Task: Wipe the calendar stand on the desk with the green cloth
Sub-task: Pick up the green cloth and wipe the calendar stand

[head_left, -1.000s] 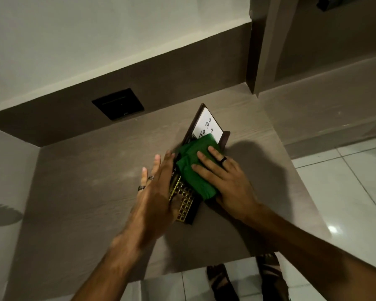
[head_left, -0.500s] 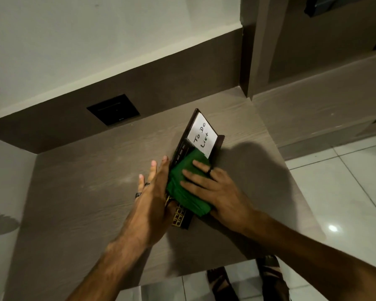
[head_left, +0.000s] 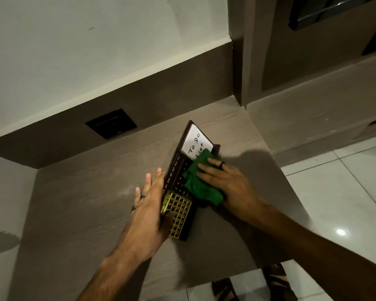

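The stand (head_left: 183, 177) is a long, flat, dark brown board lying on the desk (head_left: 91, 213), angled from near the front edge up toward the back right corner. Its far end carries a white card (head_left: 194, 141) with "To Do List" handwritten in black. Down its left strip run gold month names, and beside them gold numbers on the dark face. Its near end holds a gold metal grid (head_left: 179, 213) of small square openings; what sits in those openings is too small to tell.

The cloth (head_left: 201, 185) is green, soft and bunched into folds, lying on the middle of the stand and overlapping the lower corner of the card. The right hand (head_left: 230, 187) lies flat on it, fingers spread and pressing down, a dark ring on one finger. The left hand (head_left: 149, 216) is open, fingers together and straight, its edge set against the stand's left side with the thumb on the gold grid; it wears two dark rings.

The desk has a grey-brown wood-grain surface, matte, with wide bare room to the left of the stand and a shadowed patch to its right. The stand's near end lies close to the desk's front edge. A dark brown panel runs along the back, with a black square plate (head_left: 111, 123) set in it. Right of the desk and below its front edge is a glossy white tiled floor (head_left: 345, 192).
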The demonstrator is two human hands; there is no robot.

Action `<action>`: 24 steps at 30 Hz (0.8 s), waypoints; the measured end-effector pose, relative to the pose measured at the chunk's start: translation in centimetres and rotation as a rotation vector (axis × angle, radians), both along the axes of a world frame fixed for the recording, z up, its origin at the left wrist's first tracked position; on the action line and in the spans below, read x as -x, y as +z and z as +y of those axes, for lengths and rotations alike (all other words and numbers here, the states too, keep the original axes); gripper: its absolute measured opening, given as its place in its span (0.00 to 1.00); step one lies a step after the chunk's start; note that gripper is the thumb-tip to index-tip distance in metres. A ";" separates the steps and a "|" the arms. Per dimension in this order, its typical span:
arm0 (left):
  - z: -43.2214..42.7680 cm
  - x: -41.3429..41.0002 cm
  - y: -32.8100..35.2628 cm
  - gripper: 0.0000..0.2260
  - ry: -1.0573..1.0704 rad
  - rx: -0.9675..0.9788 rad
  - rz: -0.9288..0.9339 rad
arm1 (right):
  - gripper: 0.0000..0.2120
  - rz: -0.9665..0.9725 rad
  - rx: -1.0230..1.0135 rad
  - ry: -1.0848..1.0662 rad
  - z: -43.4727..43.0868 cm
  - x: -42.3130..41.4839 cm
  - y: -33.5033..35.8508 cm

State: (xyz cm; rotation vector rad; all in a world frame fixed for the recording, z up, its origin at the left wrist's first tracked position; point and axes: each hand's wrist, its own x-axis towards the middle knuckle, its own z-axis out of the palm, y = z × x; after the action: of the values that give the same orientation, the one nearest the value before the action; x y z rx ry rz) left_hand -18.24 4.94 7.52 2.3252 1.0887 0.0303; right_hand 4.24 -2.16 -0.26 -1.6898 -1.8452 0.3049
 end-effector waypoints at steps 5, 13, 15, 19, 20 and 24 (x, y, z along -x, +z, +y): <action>-0.1 -0.2 0.2 0.50 0.004 0.010 0.011 | 0.30 -0.018 -0.042 0.229 -2.1 4.1 -1.2; -0.1 -0.2 0.2 0.44 0.013 0.013 -0.007 | 0.25 0.004 -0.009 -0.148 1.3 -0.6 0.5; -0.1 -0.1 0.2 0.45 0.030 0.031 -0.011 | 0.29 -0.007 -0.042 0.005 -0.8 2.6 -0.2; -0.2 -0.4 0.3 0.44 0.043 0.050 -0.051 | 0.31 -0.007 -0.035 0.093 -2.0 2.5 -0.3; -0.3 -0.4 0.4 0.44 0.052 0.056 -0.064 | 0.31 0.093 0.016 -0.020 -1.3 1.9 0.1; -0.2 -0.4 0.1 0.41 0.134 0.123 -0.163 | 0.34 0.207 0.024 -0.163 -0.3 4.4 2.9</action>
State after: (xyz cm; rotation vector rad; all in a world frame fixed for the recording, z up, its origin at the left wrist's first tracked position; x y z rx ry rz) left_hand -17.87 4.71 7.64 2.0984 1.1286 0.1947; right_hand -0.18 -2.45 2.63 -1.7420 -1.5506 0.4194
